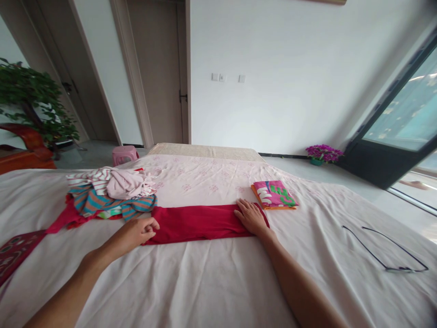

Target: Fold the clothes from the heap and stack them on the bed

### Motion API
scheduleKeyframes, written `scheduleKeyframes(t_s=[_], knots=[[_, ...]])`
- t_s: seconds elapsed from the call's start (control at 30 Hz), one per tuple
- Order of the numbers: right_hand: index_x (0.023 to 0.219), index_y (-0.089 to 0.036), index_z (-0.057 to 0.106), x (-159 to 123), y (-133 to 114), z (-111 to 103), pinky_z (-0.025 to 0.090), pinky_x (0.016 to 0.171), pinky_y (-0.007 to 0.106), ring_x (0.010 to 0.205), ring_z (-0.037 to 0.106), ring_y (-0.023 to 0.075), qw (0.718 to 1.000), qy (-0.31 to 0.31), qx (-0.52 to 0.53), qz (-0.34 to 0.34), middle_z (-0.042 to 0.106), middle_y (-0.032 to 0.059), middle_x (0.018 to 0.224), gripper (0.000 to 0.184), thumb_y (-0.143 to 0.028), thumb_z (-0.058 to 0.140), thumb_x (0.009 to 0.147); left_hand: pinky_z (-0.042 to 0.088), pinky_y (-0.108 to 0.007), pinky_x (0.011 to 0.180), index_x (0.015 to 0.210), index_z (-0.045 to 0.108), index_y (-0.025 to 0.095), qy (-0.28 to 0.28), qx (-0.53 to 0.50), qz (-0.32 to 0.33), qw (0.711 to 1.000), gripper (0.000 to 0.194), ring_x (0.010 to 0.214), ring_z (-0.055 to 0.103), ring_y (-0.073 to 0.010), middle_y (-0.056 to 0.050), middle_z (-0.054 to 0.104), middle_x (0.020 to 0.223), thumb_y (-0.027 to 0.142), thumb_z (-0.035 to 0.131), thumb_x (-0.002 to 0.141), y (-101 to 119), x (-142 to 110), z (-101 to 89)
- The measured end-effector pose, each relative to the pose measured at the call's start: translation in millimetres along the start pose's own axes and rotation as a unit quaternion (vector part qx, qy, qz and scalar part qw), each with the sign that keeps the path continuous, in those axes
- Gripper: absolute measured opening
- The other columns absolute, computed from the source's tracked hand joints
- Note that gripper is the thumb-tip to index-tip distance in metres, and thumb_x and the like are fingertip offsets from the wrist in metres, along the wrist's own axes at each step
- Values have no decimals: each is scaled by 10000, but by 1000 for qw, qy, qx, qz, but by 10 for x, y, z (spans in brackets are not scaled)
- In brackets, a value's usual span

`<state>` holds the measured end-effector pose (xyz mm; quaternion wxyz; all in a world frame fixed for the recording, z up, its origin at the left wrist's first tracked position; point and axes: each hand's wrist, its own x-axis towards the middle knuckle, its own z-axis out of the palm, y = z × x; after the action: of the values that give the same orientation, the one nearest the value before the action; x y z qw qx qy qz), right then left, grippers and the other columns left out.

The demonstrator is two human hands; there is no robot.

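Observation:
A red garment (201,223), folded into a long flat strip, lies across the sheet in front of me. My left hand (141,231) is at the strip's left end, fingers curled in, closed on its edge. Near the right end, my right hand (252,218) rests flat on the cloth with its fingers stretched out. Just beyond that hand sits a folded pink piece (275,193) with green and white lettering, orange showing underneath. A loose heap of clothes (112,193), striped and pale pink, lies behind my left hand.
A pale flowered sheet (211,282) covers the broad surface. Eyeglasses (392,264) lie on it at the right, and a dark red printed cloth (20,253) at the left. Beyond stand a pink stool (124,155), purple flowers (324,153) and a leafy plant (32,98).

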<state>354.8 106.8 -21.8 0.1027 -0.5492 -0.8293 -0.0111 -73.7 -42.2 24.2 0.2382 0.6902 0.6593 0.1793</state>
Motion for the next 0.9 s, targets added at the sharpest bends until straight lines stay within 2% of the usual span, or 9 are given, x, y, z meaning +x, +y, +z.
scheduleKeyframes(t_s=[0.07,0.17,0.23,0.4,0.53,0.73,0.9], knots=[[1435,-239,420,0,-2,0,186,1159,415,1401,313,219,1000,0,0,3,399,56,1508,554,-530,318,976,437,-241,627,1059,620,209,-15,2,-1,1000,302,680,596,-148,8,626,767,270,517,781,23,-50,51],[1432,-237,424,2,-3,-1,186,1159,408,1399,318,218,1000,2,0,-1,398,57,1507,549,-524,321,976,445,-257,719,1100,603,218,34,57,19,998,351,746,595,-141,-16,615,923,203,520,759,47,-80,119],[1429,-239,428,2,-3,-3,188,1157,406,1397,321,217,1000,2,2,-5,400,60,1506,545,-521,315,977,441,-266,738,1054,609,219,59,89,24,994,316,759,588,-141,-25,594,962,180,511,756,35,-68,139],[1428,-245,430,-2,-10,-24,181,1156,413,1397,321,221,1000,1,4,0,406,64,1502,536,-514,321,977,429,-274,758,877,613,213,64,93,54,992,173,789,583,-156,-20,592,882,154,493,768,-4,0,112],[1429,-249,430,-8,-26,-56,182,1154,412,1397,321,223,1000,-2,9,0,402,61,1504,532,-509,325,976,418,-276,742,796,583,206,83,87,81,989,126,818,571,-171,-27,585,852,149,472,785,58,-4,58],[1427,-235,433,-10,-33,-69,189,1153,407,1395,324,223,1000,-5,14,1,409,66,1499,543,-515,321,976,394,-263,719,755,529,209,63,129,65,988,135,763,548,-151,-7,556,815,108,439,756,175,-92,-27],[1421,-234,440,-9,-19,-49,188,1152,414,1392,326,229,1000,0,16,-2,405,68,1500,535,-509,326,976,361,-266,673,747,508,212,17,198,55,979,157,743,561,-145,1,562,812,83,419,740,178,-101,49]])
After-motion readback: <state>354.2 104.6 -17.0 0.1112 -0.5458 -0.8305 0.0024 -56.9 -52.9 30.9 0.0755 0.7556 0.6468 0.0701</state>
